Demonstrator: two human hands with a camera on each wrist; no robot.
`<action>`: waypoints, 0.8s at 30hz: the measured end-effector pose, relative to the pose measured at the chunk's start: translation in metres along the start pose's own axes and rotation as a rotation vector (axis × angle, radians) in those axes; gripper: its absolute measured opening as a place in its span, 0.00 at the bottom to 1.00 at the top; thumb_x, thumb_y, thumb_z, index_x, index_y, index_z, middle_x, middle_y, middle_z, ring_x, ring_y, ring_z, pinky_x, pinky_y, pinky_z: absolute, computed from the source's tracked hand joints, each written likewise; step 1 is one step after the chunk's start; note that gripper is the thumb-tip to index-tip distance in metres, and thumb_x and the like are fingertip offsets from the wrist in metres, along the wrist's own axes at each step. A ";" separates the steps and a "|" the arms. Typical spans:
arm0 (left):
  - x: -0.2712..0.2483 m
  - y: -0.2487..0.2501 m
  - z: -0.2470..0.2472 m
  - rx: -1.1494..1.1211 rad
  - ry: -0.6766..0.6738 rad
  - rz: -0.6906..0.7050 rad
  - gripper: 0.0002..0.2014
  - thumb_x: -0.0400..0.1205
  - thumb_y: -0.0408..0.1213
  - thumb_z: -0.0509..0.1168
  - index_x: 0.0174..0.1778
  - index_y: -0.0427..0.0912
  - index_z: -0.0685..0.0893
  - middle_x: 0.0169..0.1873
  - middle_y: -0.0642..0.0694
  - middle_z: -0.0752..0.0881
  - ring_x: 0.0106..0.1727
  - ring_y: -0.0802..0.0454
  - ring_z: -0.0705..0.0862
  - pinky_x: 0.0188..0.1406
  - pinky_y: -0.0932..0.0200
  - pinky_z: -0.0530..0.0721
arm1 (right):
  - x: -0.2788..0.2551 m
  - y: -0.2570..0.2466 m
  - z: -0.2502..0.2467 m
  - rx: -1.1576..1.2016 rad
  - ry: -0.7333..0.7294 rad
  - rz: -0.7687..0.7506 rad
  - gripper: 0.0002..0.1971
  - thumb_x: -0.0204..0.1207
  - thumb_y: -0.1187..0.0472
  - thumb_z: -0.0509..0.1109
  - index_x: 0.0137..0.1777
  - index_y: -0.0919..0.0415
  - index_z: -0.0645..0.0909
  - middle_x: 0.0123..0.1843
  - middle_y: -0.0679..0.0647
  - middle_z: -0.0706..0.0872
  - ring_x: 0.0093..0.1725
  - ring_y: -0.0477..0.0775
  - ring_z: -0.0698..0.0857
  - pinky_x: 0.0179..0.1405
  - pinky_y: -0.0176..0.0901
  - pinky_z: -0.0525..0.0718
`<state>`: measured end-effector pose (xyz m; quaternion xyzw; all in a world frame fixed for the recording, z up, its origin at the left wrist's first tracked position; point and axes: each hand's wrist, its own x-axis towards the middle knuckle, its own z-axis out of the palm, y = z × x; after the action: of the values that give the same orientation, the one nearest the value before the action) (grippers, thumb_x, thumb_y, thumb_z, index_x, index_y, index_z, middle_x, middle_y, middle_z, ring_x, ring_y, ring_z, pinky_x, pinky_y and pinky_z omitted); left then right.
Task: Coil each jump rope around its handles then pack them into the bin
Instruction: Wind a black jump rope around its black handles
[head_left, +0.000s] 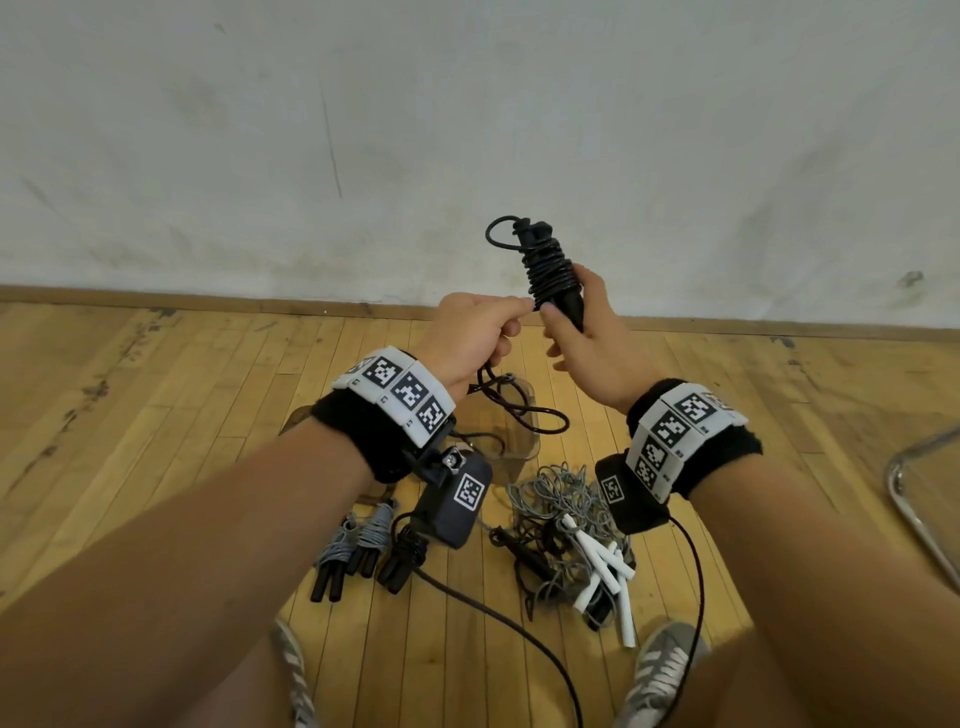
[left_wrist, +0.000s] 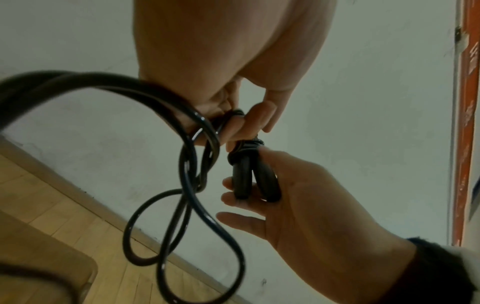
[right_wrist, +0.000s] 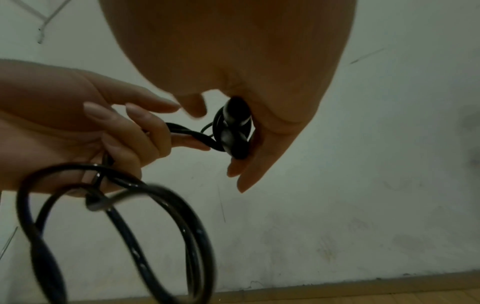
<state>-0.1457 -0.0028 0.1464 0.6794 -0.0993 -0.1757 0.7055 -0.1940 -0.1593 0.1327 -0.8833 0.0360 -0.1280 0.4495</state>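
Note:
My right hand (head_left: 571, 317) grips the two black handles (head_left: 553, 275) of a black jump rope, held upright in front of the wall, with rope wound round their upper part. Seen from below, the handle ends (left_wrist: 255, 181) lie in my right palm (right_wrist: 259, 131). My left hand (head_left: 478, 332) pinches the loose black rope (left_wrist: 187, 185) right beside the handles, and its free loops (head_left: 514, 410) hang down over the clear plastic bin (head_left: 524, 447) on the floor. The bin is partly hidden by my left wrist.
On the wooden floor near my feet lie three coiled ropes (head_left: 363, 545) on the left and a tangled pile of grey and black ropes with white handles (head_left: 576, 535) on the right. A metal chair leg (head_left: 919, 499) curves in at the far right. The wall stands close ahead.

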 end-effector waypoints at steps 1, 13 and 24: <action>0.001 -0.001 -0.001 0.002 0.013 -0.003 0.07 0.85 0.37 0.70 0.44 0.38 0.87 0.25 0.52 0.78 0.22 0.58 0.71 0.25 0.64 0.69 | -0.001 0.000 0.001 0.040 -0.029 0.003 0.27 0.92 0.51 0.55 0.88 0.48 0.52 0.54 0.47 0.82 0.48 0.51 0.85 0.51 0.56 0.88; -0.001 -0.007 -0.001 0.049 0.050 -0.011 0.30 0.81 0.59 0.72 0.53 0.28 0.90 0.24 0.50 0.76 0.23 0.56 0.69 0.26 0.62 0.68 | -0.006 -0.013 0.003 0.103 -0.049 -0.195 0.24 0.86 0.66 0.66 0.80 0.54 0.70 0.48 0.43 0.80 0.41 0.38 0.83 0.41 0.32 0.82; 0.000 -0.007 -0.002 0.151 -0.012 0.113 0.27 0.87 0.49 0.68 0.45 0.22 0.86 0.23 0.52 0.79 0.25 0.60 0.76 0.31 0.68 0.74 | -0.006 -0.012 -0.001 0.326 -0.128 0.077 0.18 0.84 0.59 0.73 0.71 0.58 0.76 0.55 0.54 0.90 0.51 0.55 0.93 0.48 0.47 0.92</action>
<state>-0.1459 -0.0009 0.1390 0.7229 -0.1546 -0.1319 0.6604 -0.2007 -0.1520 0.1415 -0.8031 0.0198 -0.0585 0.5926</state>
